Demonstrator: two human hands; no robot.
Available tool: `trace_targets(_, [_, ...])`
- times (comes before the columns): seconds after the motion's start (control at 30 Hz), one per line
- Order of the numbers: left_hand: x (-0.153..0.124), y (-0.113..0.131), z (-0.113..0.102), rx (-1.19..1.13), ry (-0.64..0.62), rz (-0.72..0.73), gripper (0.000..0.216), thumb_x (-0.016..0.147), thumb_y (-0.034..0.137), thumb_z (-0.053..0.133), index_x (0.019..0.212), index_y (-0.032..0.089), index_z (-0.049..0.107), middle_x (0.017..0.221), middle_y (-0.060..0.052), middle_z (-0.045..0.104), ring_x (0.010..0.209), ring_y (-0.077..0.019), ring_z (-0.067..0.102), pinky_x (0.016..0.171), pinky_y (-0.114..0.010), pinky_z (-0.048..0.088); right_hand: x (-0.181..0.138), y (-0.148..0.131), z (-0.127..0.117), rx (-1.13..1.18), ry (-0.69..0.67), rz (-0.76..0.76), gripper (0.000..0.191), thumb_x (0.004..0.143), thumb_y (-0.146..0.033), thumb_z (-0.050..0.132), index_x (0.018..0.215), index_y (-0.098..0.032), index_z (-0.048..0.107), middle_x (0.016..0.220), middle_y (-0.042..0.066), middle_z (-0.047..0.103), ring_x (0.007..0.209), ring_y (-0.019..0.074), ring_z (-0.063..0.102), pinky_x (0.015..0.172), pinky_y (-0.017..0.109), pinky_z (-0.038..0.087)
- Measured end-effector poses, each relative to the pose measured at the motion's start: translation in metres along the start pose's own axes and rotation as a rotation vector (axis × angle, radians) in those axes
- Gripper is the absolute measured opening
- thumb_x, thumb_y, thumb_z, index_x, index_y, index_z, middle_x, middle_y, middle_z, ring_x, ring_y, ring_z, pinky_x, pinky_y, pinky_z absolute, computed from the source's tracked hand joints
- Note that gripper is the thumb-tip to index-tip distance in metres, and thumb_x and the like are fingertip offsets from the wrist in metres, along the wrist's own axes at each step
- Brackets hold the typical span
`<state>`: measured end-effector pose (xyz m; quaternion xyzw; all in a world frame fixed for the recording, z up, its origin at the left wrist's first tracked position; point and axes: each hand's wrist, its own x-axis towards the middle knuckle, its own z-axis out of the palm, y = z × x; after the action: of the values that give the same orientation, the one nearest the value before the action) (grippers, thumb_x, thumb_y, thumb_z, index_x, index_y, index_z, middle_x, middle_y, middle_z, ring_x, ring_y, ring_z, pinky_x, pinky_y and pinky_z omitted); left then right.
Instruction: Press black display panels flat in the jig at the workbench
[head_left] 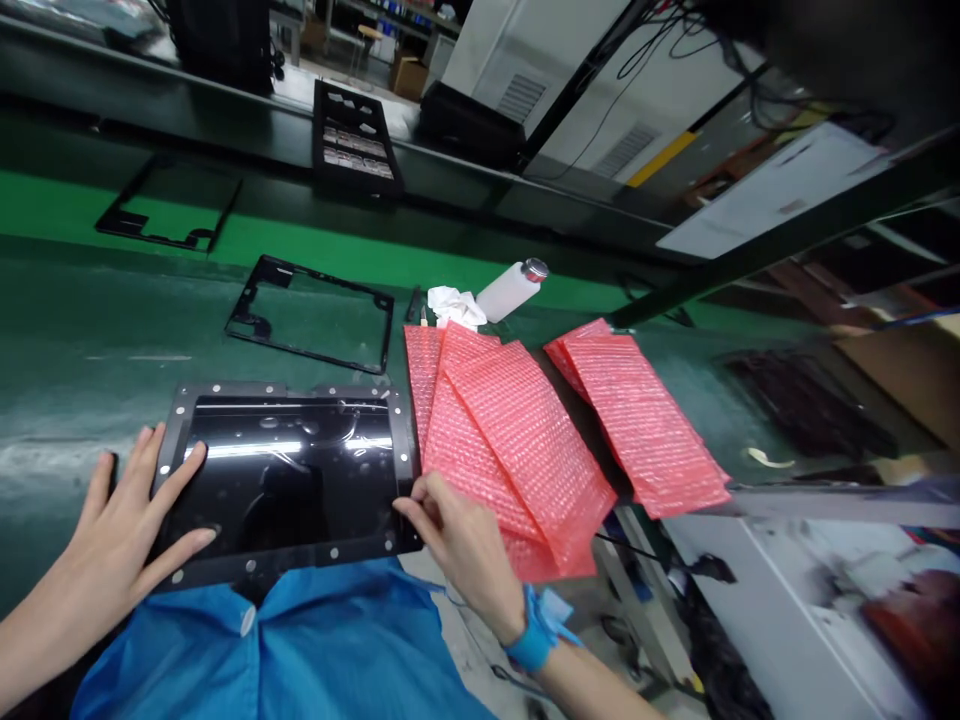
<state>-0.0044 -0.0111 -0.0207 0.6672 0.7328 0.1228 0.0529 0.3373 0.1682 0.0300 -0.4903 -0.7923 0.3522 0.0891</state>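
A black glossy screen panel [292, 470] in a dark metal frame with small screws lies at the near edge of the green bench. My left hand [127, 520] rests flat on its left side, fingers spread across the glass and frame. My right hand [457, 540] is at the panel's right near corner, fingers curled and pinching the frame edge; a blue strap circles that wrist. A stack of pink bubble-wrap bags [502, 440] lies just right of the panel, touching its edge.
A second pile of pink bags [645, 420] lies further right. Two empty black frames [311, 315] [169, 205] sit on the green belt behind. A white cloth [456, 305], a white bottle [514, 290] and a black parts tray [352, 140] lie beyond.
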Motion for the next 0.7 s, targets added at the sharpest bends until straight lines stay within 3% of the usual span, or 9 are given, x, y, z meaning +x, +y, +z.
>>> trace_targets(0.13, [0.017, 0.026, -0.019, 0.085, 0.155, 0.003, 0.070, 0.099, 0.047, 0.042, 0.159, 0.027, 0.015, 0.167, -0.013, 0.003, 0.151, -0.0443, 0.003, 0.115, -0.072, 0.013, 0.012, 0.014, -0.034, 0.392, 0.205, 0.038, 0.043, 0.095, -0.064, 0.044, 0.078, -0.025, 0.040, 0.069, -0.003, 0.041, 0.059, 0.0134, 0.041, 0.054, 0.028, 0.035])
trace_targets(0.23, [0.064, 0.079, -0.030, 0.125, 0.206, 0.217, 0.063, 0.100, 0.036, 0.043, 0.157, 0.017, 0.024, 0.163, -0.016, 0.021, 0.152, -0.0384, 0.010, 0.118, -0.069, 0.007, 0.027, 0.032, -0.043, 0.445, 0.210, 0.075, 0.050, 0.094, -0.073, 0.024, 0.075, -0.027, 0.026, 0.067, -0.004, 0.030, 0.052, 0.0126, 0.031, 0.043, 0.026, 0.025])
trace_targets(0.37, [0.159, 0.168, -0.015, 0.104, 0.017, 0.649, 0.052, 0.096, 0.011, 0.034, 0.148, 0.010, 0.041, 0.159, -0.014, 0.033, 0.151, -0.0241, 0.024, 0.124, -0.055, 0.012, 0.034, 0.045, -0.025, 0.332, 0.225, 0.072, 0.047, 0.097, -0.069, 0.016, 0.076, -0.027, 0.026, 0.068, -0.003, 0.034, 0.054, 0.0138, 0.037, 0.042, 0.026, 0.026])
trace_targets(0.47, [0.218, 0.211, 0.015, 0.118, -0.106, 0.756, 0.049, 0.096, 0.010, 0.038, 0.143, 0.011, 0.049, 0.152, -0.013, 0.044, 0.145, -0.0202, 0.037, 0.123, -0.047, 0.021, 0.031, 0.048, -0.011, 0.163, 0.276, 0.054, 0.041, 0.100, -0.058, 0.019, 0.079, -0.026, 0.033, 0.067, -0.001, 0.041, 0.058, 0.0164, 0.045, 0.050, 0.028, 0.034])
trace_targets(0.57, [0.243, 0.223, 0.043, 0.135, -0.160, 0.786, 0.047, 0.094, 0.010, 0.042, 0.139, 0.012, 0.054, 0.147, -0.013, 0.050, 0.139, -0.0207, 0.048, 0.121, -0.044, 0.027, 0.022, 0.050, -0.005, -0.024, 0.301, 0.049, 0.030, 0.100, -0.044, 0.029, 0.083, -0.024, 0.043, 0.069, 0.002, 0.049, 0.062, 0.0192, 0.049, 0.058, 0.031, 0.034])
trace_targets(0.7, [0.238, 0.216, 0.056, 0.111, -0.178, 0.771, 0.050, 0.094, 0.009, 0.038, 0.143, 0.009, 0.050, 0.151, -0.018, 0.043, 0.141, -0.0264, 0.044, 0.120, -0.054, 0.023, 0.008, 0.056, 0.003, -0.198, 0.297, 0.065, 0.026, 0.099, -0.032, 0.030, 0.084, -0.022, 0.048, 0.069, 0.005, 0.052, 0.066, 0.0207, 0.053, 0.060, 0.032, 0.031])
